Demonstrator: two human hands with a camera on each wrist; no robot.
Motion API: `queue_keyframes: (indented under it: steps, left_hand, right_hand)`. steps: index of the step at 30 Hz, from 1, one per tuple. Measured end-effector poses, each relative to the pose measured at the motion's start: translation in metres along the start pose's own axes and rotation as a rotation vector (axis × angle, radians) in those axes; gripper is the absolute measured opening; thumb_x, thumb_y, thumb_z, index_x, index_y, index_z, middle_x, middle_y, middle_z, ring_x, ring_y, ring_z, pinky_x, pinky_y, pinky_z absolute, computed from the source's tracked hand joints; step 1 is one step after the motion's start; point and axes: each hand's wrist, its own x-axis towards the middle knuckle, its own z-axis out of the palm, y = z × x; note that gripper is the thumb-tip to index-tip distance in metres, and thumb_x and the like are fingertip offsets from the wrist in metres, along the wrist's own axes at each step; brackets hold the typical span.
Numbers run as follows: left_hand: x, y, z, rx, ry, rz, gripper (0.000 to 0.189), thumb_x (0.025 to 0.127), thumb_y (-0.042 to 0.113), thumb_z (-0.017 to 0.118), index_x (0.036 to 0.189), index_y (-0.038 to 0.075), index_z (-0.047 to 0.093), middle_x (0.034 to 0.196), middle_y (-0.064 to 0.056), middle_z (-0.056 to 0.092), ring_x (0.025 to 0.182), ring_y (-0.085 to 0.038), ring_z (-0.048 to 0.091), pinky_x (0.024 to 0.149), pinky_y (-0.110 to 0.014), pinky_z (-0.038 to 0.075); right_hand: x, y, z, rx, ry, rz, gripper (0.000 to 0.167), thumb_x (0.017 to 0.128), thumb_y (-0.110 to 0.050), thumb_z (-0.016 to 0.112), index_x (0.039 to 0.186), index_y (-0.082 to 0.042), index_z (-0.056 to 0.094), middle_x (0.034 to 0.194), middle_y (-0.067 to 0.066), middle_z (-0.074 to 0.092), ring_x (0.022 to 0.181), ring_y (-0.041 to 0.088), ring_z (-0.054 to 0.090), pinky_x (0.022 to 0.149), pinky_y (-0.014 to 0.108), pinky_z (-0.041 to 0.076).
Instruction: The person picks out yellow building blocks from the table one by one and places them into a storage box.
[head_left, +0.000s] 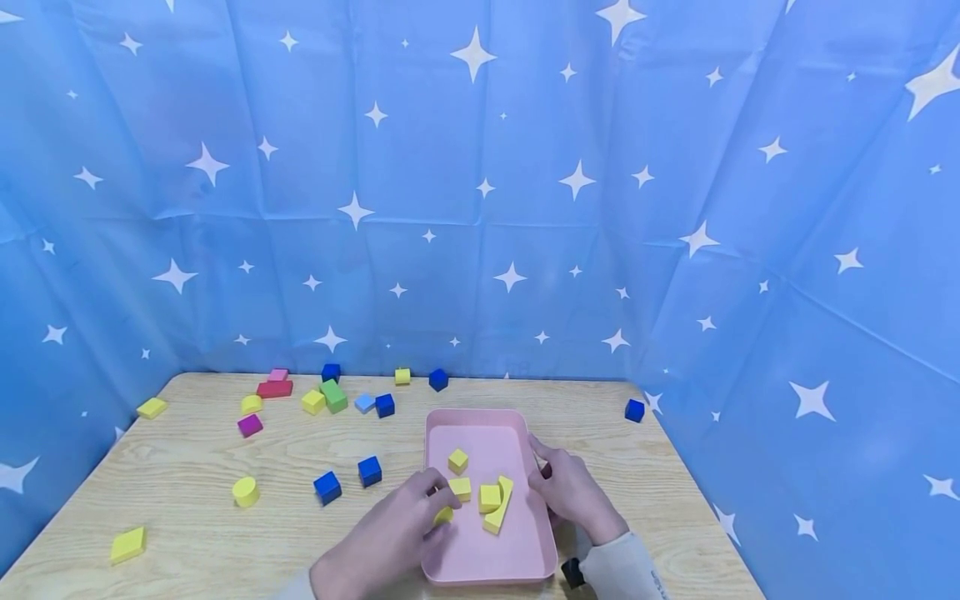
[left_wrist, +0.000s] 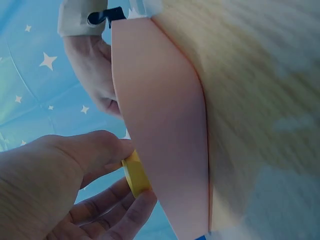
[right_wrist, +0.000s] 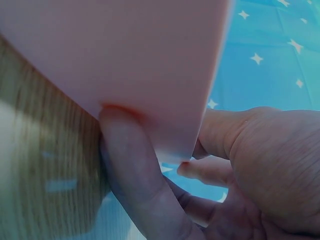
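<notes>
A pink tray [head_left: 487, 567] stands on the table, with several yellow blocks inside, among them a cube [head_left: 490, 498] beside an arch-shaped block [head_left: 498, 517]. Over its left side my left hand [head_left: 397, 525] pinches a round yellow block [left_wrist: 136, 174] between thumb and fingers. In the left wrist view that block is right at the tray's rim, partly hidden behind the wall. My right hand [head_left: 573, 487] grips the tray's right wall, its thumb over the rim and a finger [right_wrist: 127, 155] pressed against the outside.
Left of the tray are two blue cubes [head_left: 370, 472], a yellow cylinder [head_left: 245, 492] and a flat yellow block [head_left: 128, 545]. Farther back lie several mixed blocks, including a green one [head_left: 333, 396] and a red one [head_left: 274, 389]. Another blue cube [head_left: 634, 410] sits near the back right edge.
</notes>
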Motion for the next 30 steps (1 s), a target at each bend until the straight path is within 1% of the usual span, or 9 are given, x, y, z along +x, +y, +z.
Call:
queue_keyframes:
  steps: [2,5,8,12,17,24,28,30]
  left_hand:
    - [0.0,0.0014,0.0024,0.007,-0.014,0.019,0.027,0.108,0.019,0.086,0.135,0.021,0.084,0.129,0.005,0.073,0.107,-0.005,0.064,0.1,-0.026,0.069]
    - [-0.0001,0.0038,0.0058,0.02,-0.04,0.029,0.026,0.109,0.021,0.086,0.135,0.023,0.084,0.129,0.006,0.073,0.106,-0.002,0.065,0.1,-0.024,0.069]
    - [0.0002,0.0054,0.0074,0.03,-0.071,0.024,0.025,0.109,0.023,0.086,0.134,0.025,0.084,0.129,0.006,0.072,0.105,0.0,0.066,0.098,-0.023,0.069]
    - [0.0005,0.0065,0.0093,0.031,-0.096,0.019,0.024,0.109,0.025,0.086,0.132,0.026,0.083,0.128,0.007,0.073,0.104,0.0,0.066,0.095,-0.021,0.068]
    - [0.0007,0.0071,0.0104,0.027,-0.119,0.003,0.026,0.108,0.027,0.087,0.133,0.027,0.083,0.128,0.008,0.073,0.107,-0.001,0.066,0.098,-0.025,0.069]
    - [-0.0009,0.007,0.0061,0.018,-0.117,-0.005,0.032,0.107,0.025,0.089,0.137,0.028,0.082,0.133,0.008,0.073,0.109,-0.001,0.067,0.099,-0.024,0.069]
    - [-0.0011,0.006,0.0021,0.012,-0.096,0.0,0.033,0.105,0.023,0.09,0.138,0.026,0.082,0.133,0.007,0.073,0.108,-0.001,0.067,0.098,-0.023,0.069]
    - [-0.0007,0.0052,0.0009,0.023,-0.081,0.008,0.034,0.105,0.023,0.091,0.137,0.026,0.083,0.133,0.007,0.073,0.109,-0.001,0.066,0.099,-0.024,0.069]
  right_hand:
    - [-0.0002,-0.0001,0.0,0.001,-0.002,0.003,0.074,0.111,-0.007,0.066,0.181,-0.011,0.041,0.083,0.01,0.065,0.06,0.021,0.066,0.052,0.033,0.06]
    - [-0.0002,-0.0003,-0.0001,0.003,-0.005,0.006,0.074,0.111,-0.007,0.066,0.181,-0.011,0.041,0.085,0.01,0.066,0.061,0.022,0.066,0.052,0.033,0.061]
    - [0.0,-0.0004,-0.0001,0.005,-0.005,0.006,0.074,0.111,-0.007,0.067,0.181,-0.01,0.041,0.086,0.01,0.068,0.062,0.022,0.067,0.052,0.034,0.061]
    - [0.0002,0.0001,0.0005,0.01,0.0,0.001,0.074,0.111,-0.006,0.066,0.18,-0.01,0.041,0.088,0.01,0.07,0.062,0.021,0.068,0.052,0.034,0.062]
    - [0.0007,0.0006,0.0012,0.017,0.006,-0.003,0.074,0.11,-0.005,0.066,0.18,-0.01,0.042,0.088,0.01,0.07,0.061,0.021,0.068,0.05,0.035,0.062]
    - [0.0012,0.0004,0.0012,0.009,0.007,0.003,0.073,0.111,-0.005,0.066,0.18,-0.01,0.043,0.088,0.009,0.07,0.061,0.021,0.068,0.051,0.034,0.062]
    - [0.001,0.0003,0.001,0.013,0.005,0.001,0.073,0.111,-0.005,0.066,0.18,-0.009,0.043,0.086,0.009,0.069,0.06,0.02,0.066,0.051,0.034,0.062]
    - [0.0007,0.0002,0.0009,0.012,0.005,-0.003,0.073,0.11,-0.005,0.065,0.18,-0.008,0.043,0.085,0.009,0.068,0.06,0.02,0.066,0.05,0.034,0.061]
